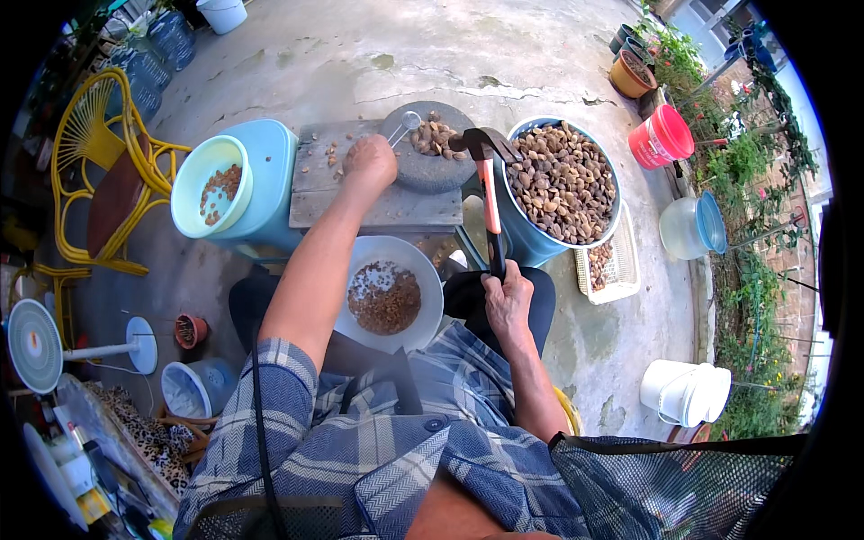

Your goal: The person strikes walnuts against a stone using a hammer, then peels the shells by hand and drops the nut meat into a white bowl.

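My left hand (371, 162) grips a thin metal tool with a round end (410, 121) and holds it above a round grey stone slab (425, 177). A small heap of brown hard-shelled nuts (435, 140) lies on that slab, near the tool's end. In my right hand (509, 297) is a claw hammer (491, 196) with an orange and black handle. Its head is raised between the slab and a blue bucket (530, 251) full of such nuts (560, 182). Between my knees stands a pale basin (432, 297) with small brown pieces (385, 307) inside.
The slab rests on a wooden bench (378, 210) scattered with shell bits. Left of it, a pale green bowl (181, 196) with brown kernels (221, 192) sits on a blue container (273, 175). A white plastic basket (624, 280) stands right, beside the blue bucket.
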Demonstrator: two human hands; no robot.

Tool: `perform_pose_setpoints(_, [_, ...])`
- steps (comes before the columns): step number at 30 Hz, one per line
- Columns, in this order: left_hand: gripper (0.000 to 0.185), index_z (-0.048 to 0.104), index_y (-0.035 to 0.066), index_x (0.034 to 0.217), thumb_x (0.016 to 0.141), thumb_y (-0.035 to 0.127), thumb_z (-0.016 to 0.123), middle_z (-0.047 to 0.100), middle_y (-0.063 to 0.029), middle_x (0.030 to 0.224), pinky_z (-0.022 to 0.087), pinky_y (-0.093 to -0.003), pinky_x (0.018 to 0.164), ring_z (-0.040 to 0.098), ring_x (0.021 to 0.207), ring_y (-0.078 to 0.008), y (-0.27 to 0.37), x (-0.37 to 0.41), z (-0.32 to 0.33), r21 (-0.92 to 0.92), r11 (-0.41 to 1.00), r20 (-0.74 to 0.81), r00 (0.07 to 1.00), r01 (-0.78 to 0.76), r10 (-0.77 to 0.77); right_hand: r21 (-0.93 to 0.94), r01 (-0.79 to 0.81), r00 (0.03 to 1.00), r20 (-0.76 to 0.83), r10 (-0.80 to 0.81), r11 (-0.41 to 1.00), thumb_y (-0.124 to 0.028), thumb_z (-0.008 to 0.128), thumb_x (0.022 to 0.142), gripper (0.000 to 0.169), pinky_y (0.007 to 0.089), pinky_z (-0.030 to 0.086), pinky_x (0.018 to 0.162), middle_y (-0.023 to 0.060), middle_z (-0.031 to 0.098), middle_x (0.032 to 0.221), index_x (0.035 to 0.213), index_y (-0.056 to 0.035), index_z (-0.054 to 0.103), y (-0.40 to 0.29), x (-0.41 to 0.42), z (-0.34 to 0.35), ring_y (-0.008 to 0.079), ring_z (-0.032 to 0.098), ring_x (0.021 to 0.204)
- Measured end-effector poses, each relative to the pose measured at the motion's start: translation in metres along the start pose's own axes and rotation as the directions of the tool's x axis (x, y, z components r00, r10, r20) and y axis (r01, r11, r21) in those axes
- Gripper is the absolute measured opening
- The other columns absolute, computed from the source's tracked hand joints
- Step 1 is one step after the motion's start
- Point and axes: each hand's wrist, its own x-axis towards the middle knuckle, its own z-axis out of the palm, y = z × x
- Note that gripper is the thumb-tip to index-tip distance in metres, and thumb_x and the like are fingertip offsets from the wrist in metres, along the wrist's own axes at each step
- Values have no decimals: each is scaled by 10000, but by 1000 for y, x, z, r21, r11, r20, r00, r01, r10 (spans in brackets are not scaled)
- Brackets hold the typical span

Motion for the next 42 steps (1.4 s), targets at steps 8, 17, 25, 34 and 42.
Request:
perform_pose_setpoints(8, [230, 721, 4, 1010, 834, 102, 607, 690, -225, 1055, 541, -450, 853, 670, 1013, -376, -33, 1, 25, -14, 1000, 37, 999, -10, 10, 21, 39, 997, -73, -38, 999, -66, 596, 823, 94, 292, 418, 489, 25, 506, 568, 878, 7, 577, 13, 2, 2, 109, 499, 504])
perform_pose_setpoints(17, [206, 718, -19, 914, 835, 127, 595, 697, -250, 925, 541, -488, 805, 685, 915, -410, -55, -8, 25, -71, 992, -93, 991, -103, 96, -10, 40, 999, -2, -40, 999, -56, 580, 816, 153, 343, 459, 589, 139, 531, 628, 949, 19, 578, 1, 9, 0, 226, 541, 568])
perform_pose_setpoints(25, [236, 722, -4, 1011, 872, 139, 596, 682, -243, 1083, 522, -490, 889, 648, 1055, -411, -25, 1, 2, -37, 999, 50, 999, -7, 9, -2, 48, 999, 10, -47, 999, -46, 571, 814, 165, 324, 459, 592, 138, 530, 631, 966, 17, 583, -16, 18, 1, 209, 541, 574])
perform_pose_setpoints(34, [240, 721, -5, 988, 841, 89, 556, 687, -240, 1060, 530, -450, 881, 666, 1026, -375, -43, -22, 2, -10, 999, 48, 998, -43, 44, -17, 185, 982, -31, -185, 983, -35, 571, 814, 159, 321, 460, 587, 133, 531, 634, 962, 19, 590, -38, 28, -3, 196, 533, 573])
perform_pose_setpoints(42, [242, 718, -12, 964, 840, 101, 544, 690, -247, 1010, 529, -468, 870, 668, 992, -395, -50, -18, 12, -35, 999, -15, 1000, -23, 23, 30, 283, 958, 35, -284, 959, -13, 560, 827, 85, 395, 442, 545, 180, 513, 587, 861, 31, 497, -52, 64, 45, 280, 538, 531])
